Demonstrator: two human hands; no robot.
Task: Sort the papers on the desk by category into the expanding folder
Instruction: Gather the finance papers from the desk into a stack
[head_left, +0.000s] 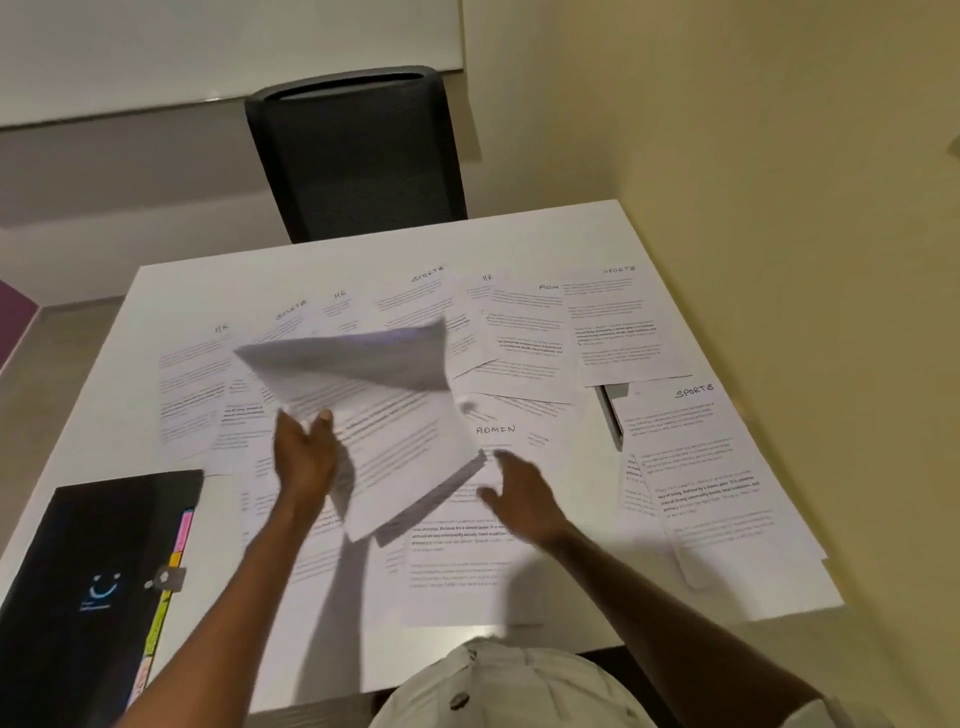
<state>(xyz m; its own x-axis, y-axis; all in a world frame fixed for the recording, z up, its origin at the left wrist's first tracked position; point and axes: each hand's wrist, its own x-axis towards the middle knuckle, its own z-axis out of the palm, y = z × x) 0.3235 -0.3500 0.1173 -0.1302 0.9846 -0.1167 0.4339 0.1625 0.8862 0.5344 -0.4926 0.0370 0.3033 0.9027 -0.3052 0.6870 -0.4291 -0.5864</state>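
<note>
White printed sheets (384, 431) pinched in left hand (304, 457); right hand (524, 499) fingers apart, blurred, probably empty. Loose grip, stack may spill.

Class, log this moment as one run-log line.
left hand: holds lifted sheets | right hand: open, over ADMIN sheet | expanding folder: closed, left

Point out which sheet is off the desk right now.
The curled sheet held up by the left hand at the middle; every other paper, like the ADMIN sheet, lies flat on the desk.
</note>
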